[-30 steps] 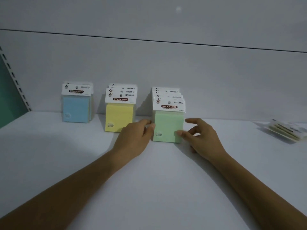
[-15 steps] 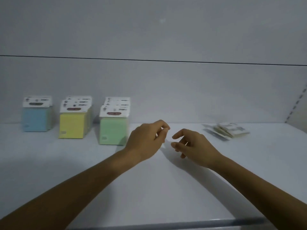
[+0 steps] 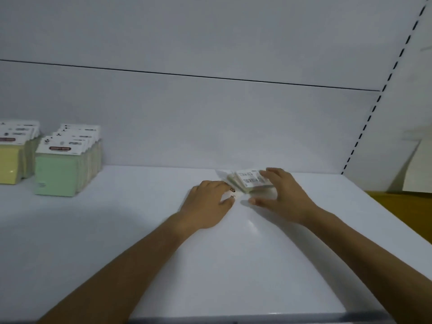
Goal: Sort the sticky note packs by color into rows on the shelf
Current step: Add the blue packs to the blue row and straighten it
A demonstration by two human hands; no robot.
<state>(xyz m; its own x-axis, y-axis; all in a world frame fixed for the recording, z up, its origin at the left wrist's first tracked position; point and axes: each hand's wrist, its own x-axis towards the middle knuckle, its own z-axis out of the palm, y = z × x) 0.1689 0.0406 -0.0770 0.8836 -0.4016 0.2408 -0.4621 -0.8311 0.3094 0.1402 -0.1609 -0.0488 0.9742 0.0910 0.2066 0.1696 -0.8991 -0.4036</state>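
Note:
A loose pile of sticky note packs [image 3: 249, 181] lies flat at the back right of the white shelf [image 3: 210, 265]. My right hand [image 3: 284, 195] rests its straight fingers on top of the pile, the thumb stretched along the near side. My left hand [image 3: 208, 203] is at the pile's left end, its thumb and curled fingers pinching the white header card of a pack [image 3: 232, 195]. At the far left a green row [image 3: 56, 176] and a yellow row [image 3: 9, 164] of packs stand upright against the back wall.
A slotted upright [image 3: 364, 127] marks the shelf's right end. Beyond it are a yellow-brown surface [image 3: 402, 206] and a pale sheet [image 3: 418, 169]. The shelf's front edge [image 3: 233, 320] runs along the bottom.
Both hands left the green row and moved right across the shelf to the loose pile. The view swung right, so the blue row is out of frame.

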